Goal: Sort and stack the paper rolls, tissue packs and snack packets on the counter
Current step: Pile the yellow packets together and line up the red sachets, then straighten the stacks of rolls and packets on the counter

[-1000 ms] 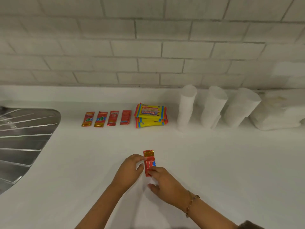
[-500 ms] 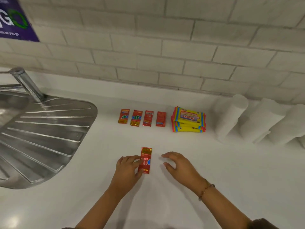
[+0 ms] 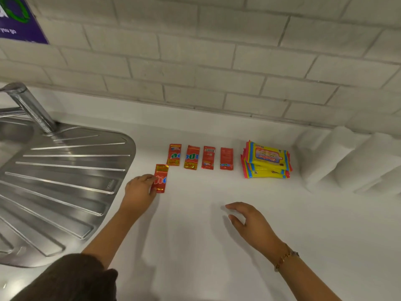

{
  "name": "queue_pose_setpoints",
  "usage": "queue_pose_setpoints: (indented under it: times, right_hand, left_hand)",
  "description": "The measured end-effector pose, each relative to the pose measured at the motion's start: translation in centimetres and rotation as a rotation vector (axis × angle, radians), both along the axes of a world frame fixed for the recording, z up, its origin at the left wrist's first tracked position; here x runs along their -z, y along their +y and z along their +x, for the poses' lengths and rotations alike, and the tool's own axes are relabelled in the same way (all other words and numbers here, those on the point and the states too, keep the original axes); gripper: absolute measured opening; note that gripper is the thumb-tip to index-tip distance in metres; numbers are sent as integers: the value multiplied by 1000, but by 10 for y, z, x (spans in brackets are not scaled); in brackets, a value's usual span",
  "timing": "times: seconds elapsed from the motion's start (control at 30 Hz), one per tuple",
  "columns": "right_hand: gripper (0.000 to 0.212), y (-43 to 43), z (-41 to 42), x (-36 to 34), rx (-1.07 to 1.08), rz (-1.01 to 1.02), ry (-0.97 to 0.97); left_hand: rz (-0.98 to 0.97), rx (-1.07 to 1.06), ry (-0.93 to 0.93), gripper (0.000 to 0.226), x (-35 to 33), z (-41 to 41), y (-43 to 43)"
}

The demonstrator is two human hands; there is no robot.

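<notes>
Left hand (image 3: 138, 191) pinches the snack packet (image 3: 161, 178), at its fingers' three o'clock. Right hand (image 3: 252, 224) empty; fingers relaxed, apart.

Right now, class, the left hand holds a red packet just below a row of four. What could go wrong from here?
1. The left hand holds the red packet beside the steel drainboard; set too far left, it might land on the ridged metal and lie crooked.
2. Its top corner is close to the leftmost packet of the row; pushed up, it could knock that one askew.
</notes>
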State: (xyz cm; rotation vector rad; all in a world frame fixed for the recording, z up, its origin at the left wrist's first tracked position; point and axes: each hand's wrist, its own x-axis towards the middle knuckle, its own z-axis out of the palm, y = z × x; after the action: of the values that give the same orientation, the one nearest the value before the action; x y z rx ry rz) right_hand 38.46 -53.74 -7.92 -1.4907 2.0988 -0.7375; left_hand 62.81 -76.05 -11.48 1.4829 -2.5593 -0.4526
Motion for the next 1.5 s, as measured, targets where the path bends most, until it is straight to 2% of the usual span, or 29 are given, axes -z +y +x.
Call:
queue_pose_setpoints:
  times: [0.27,0.43,0.57,0.7,0.87,1.13,1.27,1.5]
  right_hand:
    - [27,-9,-6,3,26,29,-2]
    - [28,-16,-10,8,30,47,-8]
    - [28,-20,-12,10,28,62,-7]
    - [28,-19,-13,6,38,47,-10]
    - [28,-5,-13,-7,93,1,-22]
    - [24,72,-37,-27,281,-51,-98]
    - [24,142,-63,-38,416,-84,-131]
    - [18,317,-126,-50,681,-163,-132]
  left_hand:
    - [-15,-12,4,31,-8,-27,-70]
    - [20,-21,-52,36,-12,-36,-98]
    - [32,-24,-95,38,-15,-39,-105]
    - [33,-44,-11,35,-22,-41,-90]
    - [126,36,241,34,-44,-61,-19]
    - [271,313,300,28,-64,-121,119]
    - [334,427,337,27,-75,-163,184]
    - [417,630,376,26,-89,-264,327]
